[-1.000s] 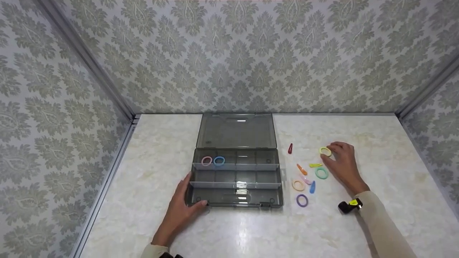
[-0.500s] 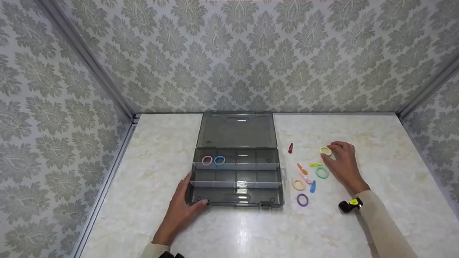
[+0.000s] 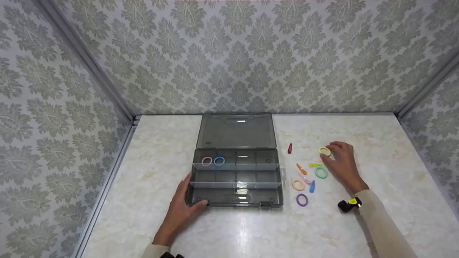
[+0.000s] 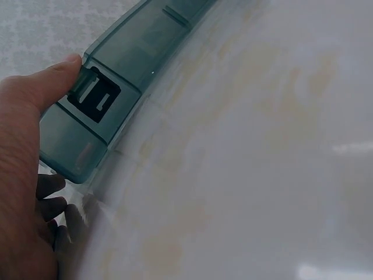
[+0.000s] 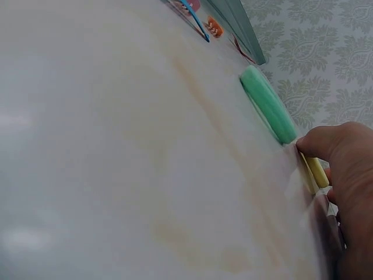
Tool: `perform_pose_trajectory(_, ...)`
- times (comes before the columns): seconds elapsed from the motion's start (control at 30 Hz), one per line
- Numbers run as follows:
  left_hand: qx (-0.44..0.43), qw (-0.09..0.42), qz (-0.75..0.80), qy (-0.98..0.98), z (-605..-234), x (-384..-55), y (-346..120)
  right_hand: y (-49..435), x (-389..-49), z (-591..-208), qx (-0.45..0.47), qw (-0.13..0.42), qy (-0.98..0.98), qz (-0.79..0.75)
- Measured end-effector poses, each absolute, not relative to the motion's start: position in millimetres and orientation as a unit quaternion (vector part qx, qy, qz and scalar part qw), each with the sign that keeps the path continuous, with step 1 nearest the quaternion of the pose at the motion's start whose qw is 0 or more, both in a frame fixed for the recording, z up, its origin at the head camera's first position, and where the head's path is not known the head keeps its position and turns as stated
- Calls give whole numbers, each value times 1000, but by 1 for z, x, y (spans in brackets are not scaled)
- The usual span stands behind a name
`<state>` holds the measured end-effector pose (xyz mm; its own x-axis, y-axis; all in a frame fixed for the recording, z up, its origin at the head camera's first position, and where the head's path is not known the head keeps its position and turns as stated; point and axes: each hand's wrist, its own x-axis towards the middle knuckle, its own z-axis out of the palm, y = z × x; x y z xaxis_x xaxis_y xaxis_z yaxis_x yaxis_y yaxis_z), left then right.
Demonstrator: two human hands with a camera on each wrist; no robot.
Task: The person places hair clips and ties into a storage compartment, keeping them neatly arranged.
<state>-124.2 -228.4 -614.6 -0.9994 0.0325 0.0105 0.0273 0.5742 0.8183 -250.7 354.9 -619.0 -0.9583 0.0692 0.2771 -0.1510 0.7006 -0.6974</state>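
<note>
A smoky grey compartment box (image 3: 235, 195) lies with its lid tipped back. My left hand (image 3: 181, 207) holds its near left corner, thumb on the front wall by a latch (image 4: 95, 96) in the left wrist view, fingers along the side. A pink hair tie (image 3: 203, 163) and a blue hair tie (image 3: 215, 163) lie in the back row. Over on the right, my right hand (image 3: 344, 165) pinches a yellow hair tie (image 3: 320, 152) between thumb and fingers, at the table surface. Just in front lies a green hair tie (image 3: 316, 175), seen edge-on in the right wrist view.
Between box and right hand lie a peach hair tie (image 3: 293, 187), a purple hair tie (image 3: 297, 202) and snap clips: red (image 3: 289, 148), orange (image 3: 301, 169), yellow (image 3: 315, 165), pink (image 3: 306, 179) and blue (image 3: 312, 186). Patterned walls enclose the table (image 3: 154, 143).
</note>
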Motion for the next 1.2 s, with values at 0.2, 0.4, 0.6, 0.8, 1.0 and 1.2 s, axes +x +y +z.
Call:
perform_pose_trajectory(0.2,23,2,460,887,-614,-125,-228,356,-250,-618,12,138,-905,403)
perform_pose_trajectory(0.4,8,10,457,889,-614,-123,-228,353,-256,-611,9,121,-902,414)
perform_pose_trajectory(0.6,6,16,455,890,-615,-125,-227,346,-257,-600,27,114,-909,401)
perform_pose_trajectory(0.8,7,18,457,889,-615,-125,-227,335,-258,-593,61,109,-906,404)
perform_pose_trajectory(1.0,13,15,464,886,-615,-125,-226,321,-261,-586,73,88,-910,398)
perform_pose_trajectory(1.2,19,8,466,885,-614,-126,-228,305,-266,-579,111,99,-908,392)
